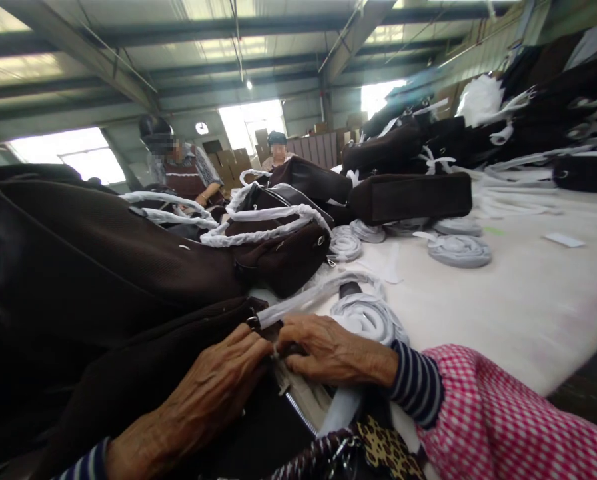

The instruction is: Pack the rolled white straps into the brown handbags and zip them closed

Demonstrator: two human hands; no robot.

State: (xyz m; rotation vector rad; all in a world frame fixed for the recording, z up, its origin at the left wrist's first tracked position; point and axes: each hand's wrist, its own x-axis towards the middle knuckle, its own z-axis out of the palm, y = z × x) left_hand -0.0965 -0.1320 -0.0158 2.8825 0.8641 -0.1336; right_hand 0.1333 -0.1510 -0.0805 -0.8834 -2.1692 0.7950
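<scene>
A dark brown bag (238,430) lies in front of me with its zipper (301,412) open and a beige lining showing. My left hand (213,380) rests along the bag's edge, fingers curled and closed on the rim of the opening. Across from it, my right hand (323,347) has thumb and fingers pinched at the same opening. What sits between the fingertips is too small to make out. A strap wrapped in white padding (308,300) runs from a metal ring just beyond my hands. A leopard-print piece (386,447) and a braided cord lie at the bottom.
Large dark bags (103,247) are heaped at the left and further back. Coiled grey-white wrapped straps (371,317) lie on the white table (518,293). More bags (411,197) are piled at the right rear. Two people (191,170) are beyond the heap.
</scene>
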